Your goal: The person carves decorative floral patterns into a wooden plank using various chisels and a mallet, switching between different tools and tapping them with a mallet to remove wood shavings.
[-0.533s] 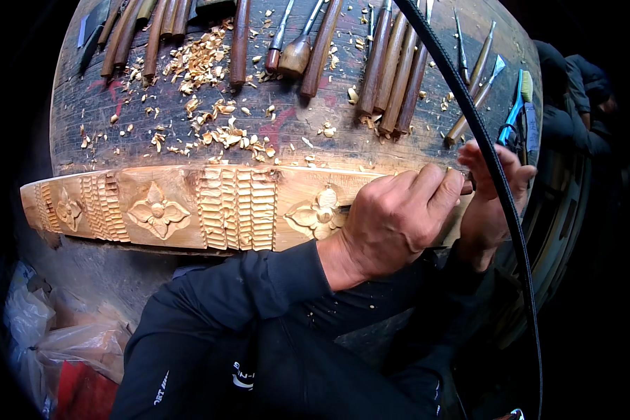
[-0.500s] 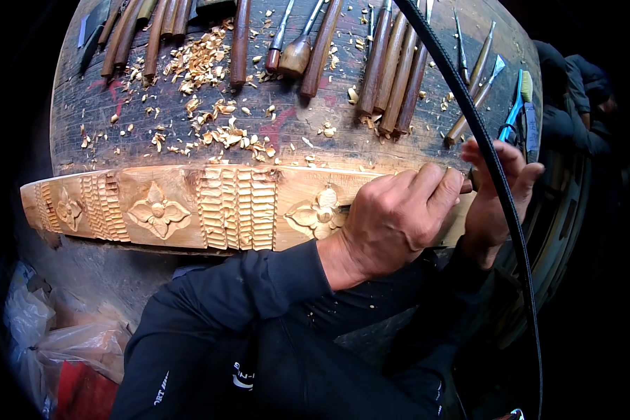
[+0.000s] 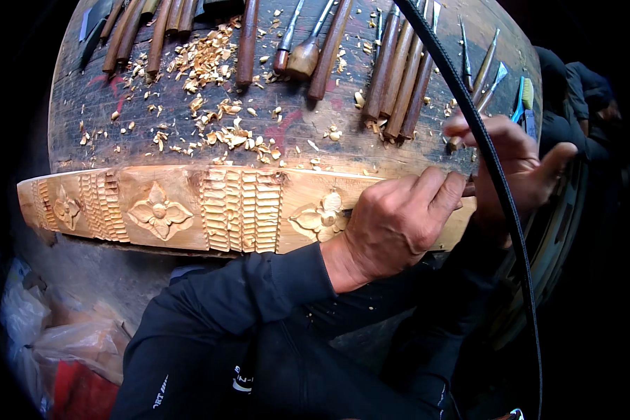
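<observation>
My left hand (image 3: 399,220) is closed around a wood carving chisel, and only the butt of its brown handle (image 3: 468,190) and a dark bit of blade show. The blade end meets the right-hand carved flower (image 3: 327,218) on a long pale wooden board (image 3: 161,238). The board also bears further flowers and bands of ridged carving. My right hand (image 3: 514,157) is open just beyond the handle's butt, fingers spread and palm toward it, apart from the chisel. A black cord partly covers this hand.
Several chisels (image 3: 399,77) and other wooden-handled tools lie along the far side of the worn table (image 3: 189,157). Wood shavings (image 3: 203,63) are scattered there. A brush (image 3: 525,94) lies at the right. The black braided cord (image 3: 462,87) hangs across the view. Plastic bags (image 3: 77,343) sit lower left.
My right hand has moved right and slightly up, away from the chisel's butt, its fingers spreading. My left hand keeps its grip almost in place.
</observation>
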Action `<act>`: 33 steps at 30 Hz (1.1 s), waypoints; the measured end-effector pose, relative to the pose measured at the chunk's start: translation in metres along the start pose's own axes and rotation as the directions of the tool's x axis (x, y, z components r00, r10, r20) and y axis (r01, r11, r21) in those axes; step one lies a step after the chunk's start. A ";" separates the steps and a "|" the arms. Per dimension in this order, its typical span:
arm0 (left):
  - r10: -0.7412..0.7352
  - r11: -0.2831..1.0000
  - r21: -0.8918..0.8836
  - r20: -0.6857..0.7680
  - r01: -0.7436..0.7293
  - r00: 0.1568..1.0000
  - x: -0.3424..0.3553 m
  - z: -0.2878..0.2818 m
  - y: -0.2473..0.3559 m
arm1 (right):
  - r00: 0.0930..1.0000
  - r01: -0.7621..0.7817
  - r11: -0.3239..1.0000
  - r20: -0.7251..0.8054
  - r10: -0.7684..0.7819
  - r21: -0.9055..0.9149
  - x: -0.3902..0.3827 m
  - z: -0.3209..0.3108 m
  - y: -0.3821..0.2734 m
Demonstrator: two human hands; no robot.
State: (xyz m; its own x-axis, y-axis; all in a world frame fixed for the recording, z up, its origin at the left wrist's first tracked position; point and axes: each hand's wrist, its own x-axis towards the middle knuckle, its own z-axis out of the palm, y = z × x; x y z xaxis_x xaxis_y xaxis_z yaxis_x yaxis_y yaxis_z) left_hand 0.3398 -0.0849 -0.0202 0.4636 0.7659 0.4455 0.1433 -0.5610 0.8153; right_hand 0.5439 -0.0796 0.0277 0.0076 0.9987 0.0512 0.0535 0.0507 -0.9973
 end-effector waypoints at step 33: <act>0.198 0.975 0.109 -0.015 -0.195 0.980 -0.004 0.008 0.001 | 0.929 -0.072 0.997 -0.367 0.051 -0.042 -0.011 -0.002 0.010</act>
State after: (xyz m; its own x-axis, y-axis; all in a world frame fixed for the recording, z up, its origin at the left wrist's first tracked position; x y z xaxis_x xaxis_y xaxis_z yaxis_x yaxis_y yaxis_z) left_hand 0.3453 -0.0908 -0.0244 0.4696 0.6442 0.6037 0.1446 -0.7307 0.6672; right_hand 0.5461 -0.0898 0.0168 0.3762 0.9264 0.0156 0.0950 -0.0218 -0.9952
